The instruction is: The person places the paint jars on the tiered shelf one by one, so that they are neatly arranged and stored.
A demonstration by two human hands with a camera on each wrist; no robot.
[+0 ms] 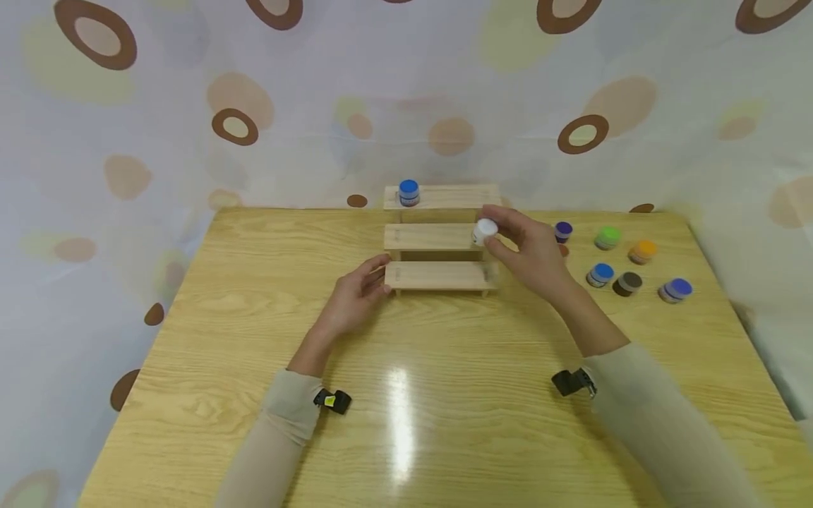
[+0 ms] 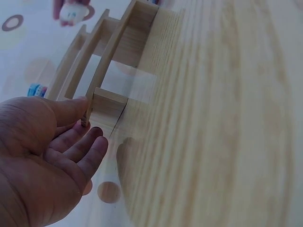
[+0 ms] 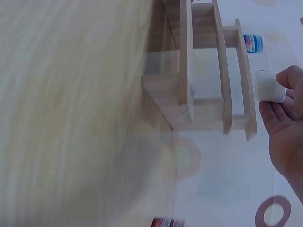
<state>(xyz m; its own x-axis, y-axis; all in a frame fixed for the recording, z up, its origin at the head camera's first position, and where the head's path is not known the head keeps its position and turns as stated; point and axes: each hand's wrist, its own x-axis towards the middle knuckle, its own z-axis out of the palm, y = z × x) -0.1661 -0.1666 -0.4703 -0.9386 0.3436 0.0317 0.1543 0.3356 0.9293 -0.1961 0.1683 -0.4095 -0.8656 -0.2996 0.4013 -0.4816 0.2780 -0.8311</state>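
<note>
Here, a white jar (image 1: pixel 485 232) is pinched by the right hand (image 1: pixel 533 255), a rack (image 1: pixel 438 274) by the left hand (image 1: pixel 352 300), a blue jar (image 1: pixel 409 193) illegibly labelled

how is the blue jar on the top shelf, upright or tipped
Upright: the blue jar stands on the top shelf with its lid uppermost.

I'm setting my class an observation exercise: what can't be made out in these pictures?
Head view: most of the reddish item beside the purple-lidded jar is hidden by the right hand.
Head view: the label on the black-lidded jar is too small to read.
Left wrist view: the marking on the white jar is blurred.
Right wrist view: the jar at the bottom is cut off by the edge.
</note>
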